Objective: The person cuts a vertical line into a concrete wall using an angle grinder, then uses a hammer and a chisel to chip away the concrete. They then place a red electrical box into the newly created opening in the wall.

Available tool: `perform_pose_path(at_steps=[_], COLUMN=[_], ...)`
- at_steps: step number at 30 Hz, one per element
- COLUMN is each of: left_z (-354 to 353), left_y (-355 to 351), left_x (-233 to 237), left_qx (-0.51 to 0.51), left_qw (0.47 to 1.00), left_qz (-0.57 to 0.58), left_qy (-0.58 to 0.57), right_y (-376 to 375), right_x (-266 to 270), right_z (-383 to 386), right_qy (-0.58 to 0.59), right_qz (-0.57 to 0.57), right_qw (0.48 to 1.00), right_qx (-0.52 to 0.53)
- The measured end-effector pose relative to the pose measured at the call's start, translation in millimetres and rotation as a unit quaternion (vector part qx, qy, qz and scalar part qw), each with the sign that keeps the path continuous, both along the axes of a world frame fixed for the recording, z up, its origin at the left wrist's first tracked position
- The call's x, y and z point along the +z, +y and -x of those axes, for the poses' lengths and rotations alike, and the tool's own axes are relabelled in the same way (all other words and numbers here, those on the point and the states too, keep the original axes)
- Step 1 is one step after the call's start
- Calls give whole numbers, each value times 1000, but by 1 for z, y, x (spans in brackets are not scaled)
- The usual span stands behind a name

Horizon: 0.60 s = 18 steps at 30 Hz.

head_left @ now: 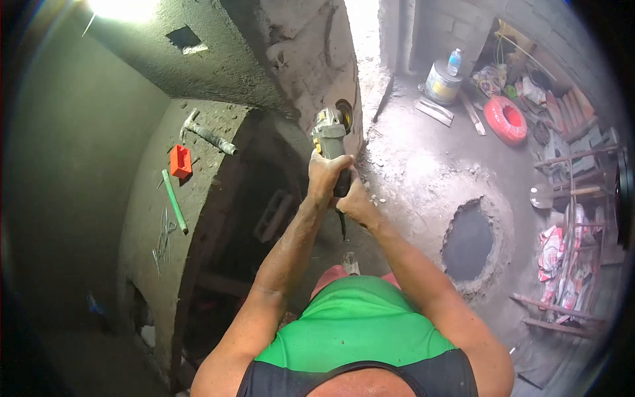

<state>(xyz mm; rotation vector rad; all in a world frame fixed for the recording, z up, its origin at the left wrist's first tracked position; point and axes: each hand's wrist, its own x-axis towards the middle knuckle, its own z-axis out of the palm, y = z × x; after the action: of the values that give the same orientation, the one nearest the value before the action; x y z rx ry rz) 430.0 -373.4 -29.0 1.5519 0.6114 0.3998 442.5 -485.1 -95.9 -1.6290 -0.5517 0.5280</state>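
Both of my hands grip an angle grinder (329, 135) held out in front of me. My left hand (324, 173) wraps round the body just behind its head. Farther back, my right hand (357, 200) is closed round the rear end, where a dark cord hangs down. The grinder's disc (344, 114) is at the edge of a rough plastered wall (311, 59); whether it touches cannot be made out. On the concrete ledge (152, 225) to the left lie a hammer (210, 137), a red electrical box (180, 162), a green tube (174, 202) and some thin wires (163, 235).
A hole (468, 241) opens in the floor at right. Beyond it stand a bucket (442, 85) with a water bottle (454, 61) on top and a red coil of tubing (505, 120). A wooden ladder (572, 225) and bags (550, 251) line the right side. Dust hazes the air.
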Motion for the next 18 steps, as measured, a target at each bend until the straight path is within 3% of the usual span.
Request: perform_pose_path(at_steps=[3,4,5,6,8,12,14,15,16,18], left_z=[2,3,5,7,8,0,-1,-3,-6,-10], left_y=[6,8,11,12,14,2,-2,-5,-8,-16], left_x=[-2,-3,-4,-9,-17,-20,-25,-22,-19,-15], left_qx=[-42,-42,-92,-92,-189,-116,-95,-80,-77,-62], left_qw=[999,998,990,990,946,961,974,982,983,988], left_qz=[13,36,102,104,262,250,206,166,161,127], left_qy=[3,-9,-41,-40,-30,9,24,34,39,62], right_y=[-2,-8,-12,-15,-21,-34,-52,-56,-54,-53], right_x=[10,10,10,10,9,1,3,-2,-11,-20], right_z=[-2,-10,-16,-17,-16,-27,-58,-71,-76,-82], right_qy=[-36,18,70,70,39,20,-49,-92,-88,20], right_qz=[-11,-40,-70,-69,-110,-111,139,251,245,47], right_qw=[999,999,995,995,993,993,973,952,953,999], right_qx=[-37,-3,32,32,37,34,177,149,152,17])
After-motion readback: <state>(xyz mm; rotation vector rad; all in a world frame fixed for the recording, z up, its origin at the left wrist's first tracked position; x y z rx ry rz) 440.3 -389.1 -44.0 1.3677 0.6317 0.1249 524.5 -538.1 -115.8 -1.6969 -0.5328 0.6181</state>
